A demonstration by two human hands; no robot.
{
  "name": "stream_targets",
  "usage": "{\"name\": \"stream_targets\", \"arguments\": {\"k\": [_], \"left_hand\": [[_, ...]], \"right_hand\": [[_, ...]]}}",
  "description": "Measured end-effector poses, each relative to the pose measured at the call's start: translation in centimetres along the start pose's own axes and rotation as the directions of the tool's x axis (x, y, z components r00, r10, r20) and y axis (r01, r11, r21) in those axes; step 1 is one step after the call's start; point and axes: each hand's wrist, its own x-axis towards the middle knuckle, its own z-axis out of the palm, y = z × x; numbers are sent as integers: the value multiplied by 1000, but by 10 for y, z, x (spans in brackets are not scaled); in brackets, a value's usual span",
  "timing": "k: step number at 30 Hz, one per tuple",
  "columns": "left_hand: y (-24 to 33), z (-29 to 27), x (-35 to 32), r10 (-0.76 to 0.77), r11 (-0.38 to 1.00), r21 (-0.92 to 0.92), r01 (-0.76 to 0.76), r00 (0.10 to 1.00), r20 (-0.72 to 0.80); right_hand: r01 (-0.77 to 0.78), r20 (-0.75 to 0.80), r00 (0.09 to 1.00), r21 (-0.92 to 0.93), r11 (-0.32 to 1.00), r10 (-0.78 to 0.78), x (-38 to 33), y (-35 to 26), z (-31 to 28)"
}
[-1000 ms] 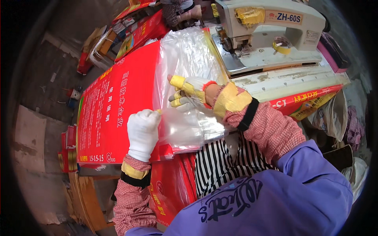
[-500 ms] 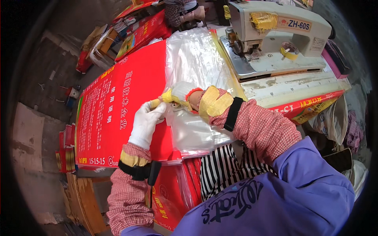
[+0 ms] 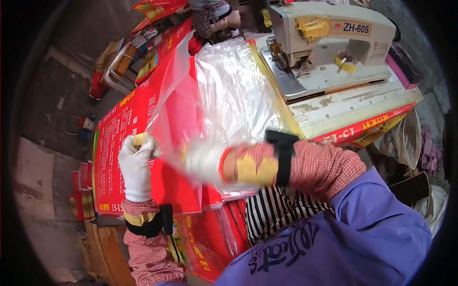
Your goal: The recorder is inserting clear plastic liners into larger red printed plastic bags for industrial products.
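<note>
My left hand (image 3: pixel 136 164), in a white glove with a yellow finger cover, is closed in a pinch at the edge of a thin clear plastic bag (image 3: pixel 167 97). That clear bag is partly raised and slants over a printed red sack (image 3: pixel 112 164), which lies flat before me. My right hand (image 3: pixel 202 159), gloved in white, is above the sack's right part, beside the raised film. Motion smears its fingers, so their grip is unclear. Under and beyond my right wrist lies a stack of clear plastic bags (image 3: pixel 234 81).
A pale industrial sewing machine (image 3: pixel 353 16) stands on the table at the back right, with a yellow tape roll (image 3: pixel 345 64) on it. More red sacks (image 3: pixel 205 243) hang or lie below the near edge. Another person's arm (image 3: pixel 224 24) shows at the far side.
Both hands have moved left from the boundary between the red sack and the clear stack. A clear bag now stretches over the sack, lifted off the stack.
</note>
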Motion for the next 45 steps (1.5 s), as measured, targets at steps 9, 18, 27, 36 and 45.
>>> {"name": "stream_targets", "arguments": {"k": [9, 18, 27, 36, 45], "left_hand": [[16, 5, -80, 25, 930, 353, -99, 977, 210], [17, 25, -102, -401, 829, 389, -402, 57, 914], [66, 104, 103, 433, -151, 788, -597, 676, 596], [19, 125, 105, -119, -279, 617, -736, 664, 738], [4, 143, 170, 135, -470, 803, -368, 868, 477]], "right_hand": [[-18, 131, 991, -26, 999, 22, 49, 61, 35], [40, -157, 526, 986, 161, 836, 48, 110, -16], [-271, -360, 845, 350, 897, 396, 24, 54, -22], [-338, 175, 938, 649, 682, 299, -9, 40, -35], [-362, 192, 932, 517, 776, 307, 4, 52, -19]]}}
